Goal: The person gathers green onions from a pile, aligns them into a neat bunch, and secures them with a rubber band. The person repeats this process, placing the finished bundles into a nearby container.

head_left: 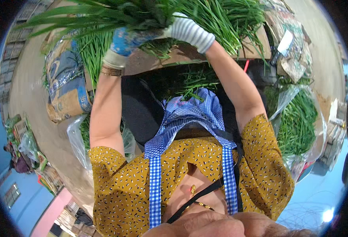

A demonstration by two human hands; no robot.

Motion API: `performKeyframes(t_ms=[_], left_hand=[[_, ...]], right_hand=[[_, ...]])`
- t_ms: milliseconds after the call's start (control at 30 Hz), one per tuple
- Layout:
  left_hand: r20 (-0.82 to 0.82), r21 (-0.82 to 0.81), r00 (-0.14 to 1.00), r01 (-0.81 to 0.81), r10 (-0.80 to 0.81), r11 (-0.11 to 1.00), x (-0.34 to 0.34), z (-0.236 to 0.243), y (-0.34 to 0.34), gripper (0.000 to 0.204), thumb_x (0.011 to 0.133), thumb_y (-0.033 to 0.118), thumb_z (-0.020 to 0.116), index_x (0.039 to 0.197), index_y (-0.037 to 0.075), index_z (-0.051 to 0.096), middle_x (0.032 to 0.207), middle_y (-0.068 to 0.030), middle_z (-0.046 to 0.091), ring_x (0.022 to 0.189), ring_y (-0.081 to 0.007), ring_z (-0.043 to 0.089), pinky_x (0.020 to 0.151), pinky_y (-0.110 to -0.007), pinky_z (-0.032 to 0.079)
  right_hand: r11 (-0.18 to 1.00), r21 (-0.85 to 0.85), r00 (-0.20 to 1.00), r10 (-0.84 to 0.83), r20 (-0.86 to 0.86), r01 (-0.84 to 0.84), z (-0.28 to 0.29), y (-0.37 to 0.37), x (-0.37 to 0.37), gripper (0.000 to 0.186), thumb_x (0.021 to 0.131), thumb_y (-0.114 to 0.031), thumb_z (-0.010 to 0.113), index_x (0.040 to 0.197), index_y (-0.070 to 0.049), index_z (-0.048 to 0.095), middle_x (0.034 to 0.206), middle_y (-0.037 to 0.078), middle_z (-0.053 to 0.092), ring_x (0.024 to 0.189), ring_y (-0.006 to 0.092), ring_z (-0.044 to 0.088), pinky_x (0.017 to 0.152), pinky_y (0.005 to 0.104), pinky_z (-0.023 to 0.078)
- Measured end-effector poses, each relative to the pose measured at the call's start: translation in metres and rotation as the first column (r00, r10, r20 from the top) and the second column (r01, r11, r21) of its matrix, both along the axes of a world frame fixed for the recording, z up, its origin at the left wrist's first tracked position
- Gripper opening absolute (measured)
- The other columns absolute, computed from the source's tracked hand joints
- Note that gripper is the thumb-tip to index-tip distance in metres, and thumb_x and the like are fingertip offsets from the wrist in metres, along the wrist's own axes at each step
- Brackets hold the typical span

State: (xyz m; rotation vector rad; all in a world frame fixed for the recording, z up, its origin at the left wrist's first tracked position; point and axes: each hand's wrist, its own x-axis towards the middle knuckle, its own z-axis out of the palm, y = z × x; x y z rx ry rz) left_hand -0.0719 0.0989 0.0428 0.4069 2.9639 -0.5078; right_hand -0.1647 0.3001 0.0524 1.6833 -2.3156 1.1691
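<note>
I hold a large bunch of long, flat-leaved garlic chives (115,15) above a low board (164,59). My left hand (126,41), in a blue patterned glove with a pale cuff, closes round its near end. Against the same bunch, my right hand (188,33) is closed in a white and grey striped glove; the leaves partly hide its fingers. More garlic chives (225,23) lie spread over the board to the right, and another layer (91,53) lies to the left. Loose green bits (195,81) have dropped onto my blue checked apron (193,108).
A cleaver (285,43) rests on a crumpled sack (296,65) at the board's right. Below it, a clear plastic bag (320,122) holds more greens (298,122). A blue and brown wrapped bundle (67,83) sits left of the board, above another plastic bag (75,136).
</note>
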Motion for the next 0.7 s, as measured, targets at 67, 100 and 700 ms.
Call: performKeyframes(t_ms=[67, 100, 700], left_hand=[[-0.141, 0.225, 0.984, 0.136, -0.106, 0.965, -0.006, 0.012, -0.004, 0.042, 0.079, 0.016, 0.053, 0.120, 0.020, 0.051, 0.115, -0.0046, 0.054, 0.104, -0.0197, 0.053, 0.088, -0.032, 0.042], [-0.214, 0.364, 0.961, 0.243, -0.173, 0.899, -0.006, 0.019, -0.004, 0.043, 0.077, 0.013, 0.053, 0.120, 0.019, 0.051, 0.114, -0.0052, 0.056, 0.103, -0.0196, 0.055, 0.087, -0.031, 0.043], [0.264, 0.649, 0.931, 0.022, 0.252, -0.761, 0.065, 0.049, 0.033, 0.045, 0.084, 0.020, 0.046, 0.124, 0.001, 0.043, 0.123, -0.0148, 0.048, 0.105, -0.0275, 0.051, 0.093, -0.041, 0.038]], right_hand=[[0.956, 0.291, 0.976, -0.091, 0.199, 0.030, 0.024, 0.004, 0.002, 0.050, 0.071, -0.053, 0.058, 0.101, -0.013, 0.058, 0.084, 0.010, 0.061, 0.077, 0.0290, 0.054, 0.073, 0.0335, 0.043], [0.907, 0.422, 0.945, -0.147, 0.292, 0.011, 0.031, 0.004, 0.005, 0.059, 0.068, -0.058, 0.061, 0.107, -0.013, 0.059, 0.090, 0.012, 0.064, 0.083, 0.0314, 0.056, 0.078, 0.0342, 0.044], [0.913, 0.326, 0.763, -0.026, 0.646, -0.244, -0.112, 0.071, 0.079, 0.049, 0.075, -0.031, 0.069, 0.115, -0.009, 0.051, 0.098, 0.009, 0.063, 0.087, 0.0191, 0.058, 0.071, 0.0310, 0.048]])
